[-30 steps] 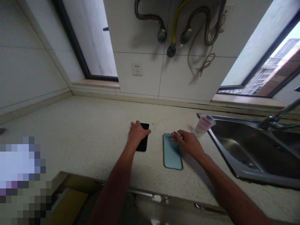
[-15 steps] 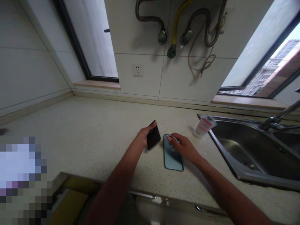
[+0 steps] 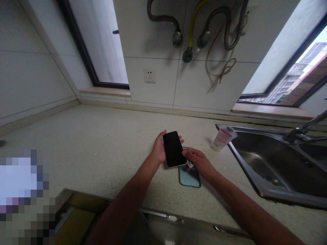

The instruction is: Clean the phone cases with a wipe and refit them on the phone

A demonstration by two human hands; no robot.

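Left hand [image 3: 159, 148] clamped on black smartphone [image 3: 173, 149], screen up; right hand [image 3: 200, 163] just beside, pinching small pale object [image 3: 190, 164], unclear what. Teal phone case [image 3: 190, 177] under right hand, on speckled countertop [image 3: 89, 149]; squeezed tube [image 3: 222, 139] and steel sink [image 3: 268, 163] farther right.

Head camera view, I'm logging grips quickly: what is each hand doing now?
Left hand: closed, holding a black smartphone.
Right hand: closed on a small object, too small to identify.

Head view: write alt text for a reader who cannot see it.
A left hand holds a black smartphone over a speckled cream stone countertop. A right hand pinches a small white object above a light-blue phone case, near a stainless steel sink.
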